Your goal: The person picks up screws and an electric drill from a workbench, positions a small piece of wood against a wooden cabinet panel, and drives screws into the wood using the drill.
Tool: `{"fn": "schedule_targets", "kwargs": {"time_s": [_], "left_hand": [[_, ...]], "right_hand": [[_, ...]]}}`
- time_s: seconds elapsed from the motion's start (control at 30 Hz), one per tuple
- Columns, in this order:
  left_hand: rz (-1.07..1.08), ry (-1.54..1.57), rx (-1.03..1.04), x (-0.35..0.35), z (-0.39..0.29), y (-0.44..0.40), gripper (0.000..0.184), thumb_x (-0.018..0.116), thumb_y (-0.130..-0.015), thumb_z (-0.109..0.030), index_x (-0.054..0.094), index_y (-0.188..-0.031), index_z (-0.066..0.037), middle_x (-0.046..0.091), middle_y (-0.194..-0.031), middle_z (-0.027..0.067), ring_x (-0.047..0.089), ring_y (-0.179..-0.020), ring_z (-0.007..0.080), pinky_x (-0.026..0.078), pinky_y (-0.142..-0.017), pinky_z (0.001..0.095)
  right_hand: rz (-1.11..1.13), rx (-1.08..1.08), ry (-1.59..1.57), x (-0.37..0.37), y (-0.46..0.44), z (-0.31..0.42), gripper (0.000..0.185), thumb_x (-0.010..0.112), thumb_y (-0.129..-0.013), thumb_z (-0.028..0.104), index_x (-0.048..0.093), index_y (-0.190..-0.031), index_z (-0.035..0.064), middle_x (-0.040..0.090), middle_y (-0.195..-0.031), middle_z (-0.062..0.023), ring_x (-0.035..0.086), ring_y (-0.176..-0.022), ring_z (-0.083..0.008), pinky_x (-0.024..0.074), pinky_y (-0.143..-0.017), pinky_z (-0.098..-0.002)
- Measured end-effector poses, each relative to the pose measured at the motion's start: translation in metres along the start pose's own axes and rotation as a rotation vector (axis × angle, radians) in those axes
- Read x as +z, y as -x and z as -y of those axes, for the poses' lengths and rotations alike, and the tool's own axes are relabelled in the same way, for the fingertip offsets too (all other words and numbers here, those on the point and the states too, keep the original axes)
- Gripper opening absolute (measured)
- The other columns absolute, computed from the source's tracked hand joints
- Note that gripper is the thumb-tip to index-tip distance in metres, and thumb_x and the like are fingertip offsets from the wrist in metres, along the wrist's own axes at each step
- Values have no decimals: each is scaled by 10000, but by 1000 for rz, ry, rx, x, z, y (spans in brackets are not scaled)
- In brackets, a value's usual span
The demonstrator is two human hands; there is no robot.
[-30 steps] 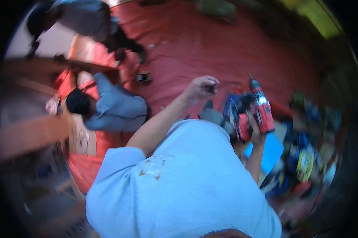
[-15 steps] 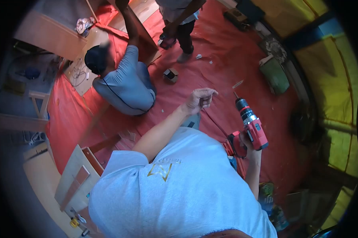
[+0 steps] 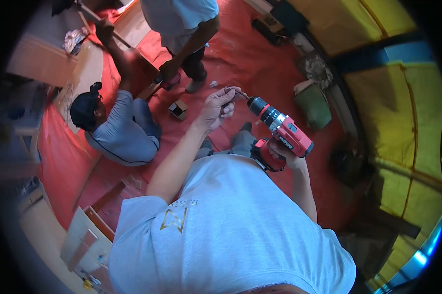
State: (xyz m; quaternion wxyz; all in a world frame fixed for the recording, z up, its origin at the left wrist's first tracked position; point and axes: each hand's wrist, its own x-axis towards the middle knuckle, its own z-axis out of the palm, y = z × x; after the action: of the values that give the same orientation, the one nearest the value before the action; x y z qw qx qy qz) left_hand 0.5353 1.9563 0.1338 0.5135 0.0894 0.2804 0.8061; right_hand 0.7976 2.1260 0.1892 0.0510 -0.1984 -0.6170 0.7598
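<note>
Clock face over my head-camera feed, twelve at the top.

Item 1: red-and-black drill (image 3: 290,135), between two and three o'clock. Long axis slants from ten to four; the chuck end points toward ten, the rear toward four. The handle drops toward seven or eight. The drill bit (image 3: 245,96) continues the line.

Item 2: right hand (image 3: 284,151), at three; fingers wrapped round the drill's handle.

Item 3: left hand (image 3: 214,110), at twelve; fingers curled into a pinch at the bit's tip. I cannot tell whether they grip the bit or something small there.

Surroundings: small open box (image 3: 178,110) toward ten, on a red floor sheet (image 3: 235,54); crouching person in a dark cap (image 3: 120,132), past nine; standing person (image 3: 179,22), between eleven and twelve; green bag (image 3: 313,106), at two.
</note>
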Motion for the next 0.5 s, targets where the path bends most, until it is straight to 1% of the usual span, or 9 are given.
{"fn": "schedule_targets", "kwargs": {"time_s": [0.03, 0.07, 0.13, 0.17, 0.2, 0.3, 0.33, 0.43, 0.5], "left_hand": [[-12, 10, 44, -3, 8, 3, 221, 581, -1098, -197, 664, -1253, -63, 748, -1143, 94, 472, -593, 21, 374, -510, 181], [-40, 18, 82, -7, 18, 7, 221, 581, -1098, -197, 664, -1253, -63, 748, -1143, 94, 472, -593, 21, 374, -510, 181], [-80, 86, 180, -1, 32, 18, 221, 631, -1072, -205, 681, -1240, -70, 744, -1060, 64, 481, -591, 25, 358, -502, 176], [-124, 110, 212, 2, 38, 24, 205, 640, -1067, -215, 688, -1210, -76, 742, -1052, 42, 466, -578, 25, 340, -484, 185], [-148, 98, 234, 11, 42, 34, 205, 640, -1067, -215, 688, -1210, -76, 742, -1052, 42, 466, -578, 25, 340, -484, 185], [-293, 213, 295, 39, 50, 54, 183, 634, -1073, -233, 687, -1161, -81, 735, -1049, 34, 449, -555, 28, 337, -476, 190], [-335, 206, 268, 29, 63, 48, 183, 634, -1073, -233, 687, -1161, -81, 735, -1049, 34, 449, -555, 28, 337, -476, 190], [-339, 184, 361, 42, 74, 56, 178, 632, -1077, -244, 681, -1127, -80, 735, -1069, 40, 437, -547, 26, 334, -476, 190], [-382, 131, 395, 45, 82, 55, 168, 619, -1082, -266, 688, -1119, -117, 752, -1173, 65, 422, -545, 25, 337, -479, 188]], "right_hand": [[91, -80, -25, -5, -7, -4, 202, 800, -917, 89, 668, -1068, 70, 629, -775, -4, 578, -639, -94, 460, -561, -286], [137, -67, -17, -13, -12, -11, 202, 800, -917, 89, 668, -1068, 70, 629, -775, -4, 578, -639, -94, 460, -561, -286], [237, -34, -105, -25, -23, -12, 188, 791, -918, 74, 658, -1050, 74, 612, -751, 4, 547, -605, -91, 438, -547, -278], [227, -19, -26, -30, -24, -8, 190, 799, -917, 88, 660, -1047, 85, 603, -741, 11, 539, -608, -87, 427, -546, -274], [259, -17, -38, -32, -21, 0, 190, 799, -917, 88, 660, -1047, 85, 603, -741, 11, 539, -608, -87, 427, -546, -274], [332, 78, 112, -46, -25, 32, 196, 816, -914, 104, 667, -1040, 92, 617, -752, 17, 559, -647, -78, 445, -569, -272], [333, 111, 75, -60, -34, 12, 196, 816, -914, 104, 667, -1040, 92, 617, -752, 17, 559, -647, -78, 445, -569, -272], [406, 146, 218, -72, -45, 24, 185, 822, -918, 122, 688, -1044, 95, 652, -781, 20, 589, -673, -73, 486, -608, -278], [449, 137, 244, -79, -55, 28, 197, 823, -915, 112, 695, -1064, 93, 666, -800, 17, 595, -682, -71, 491, -614, -278]]}}
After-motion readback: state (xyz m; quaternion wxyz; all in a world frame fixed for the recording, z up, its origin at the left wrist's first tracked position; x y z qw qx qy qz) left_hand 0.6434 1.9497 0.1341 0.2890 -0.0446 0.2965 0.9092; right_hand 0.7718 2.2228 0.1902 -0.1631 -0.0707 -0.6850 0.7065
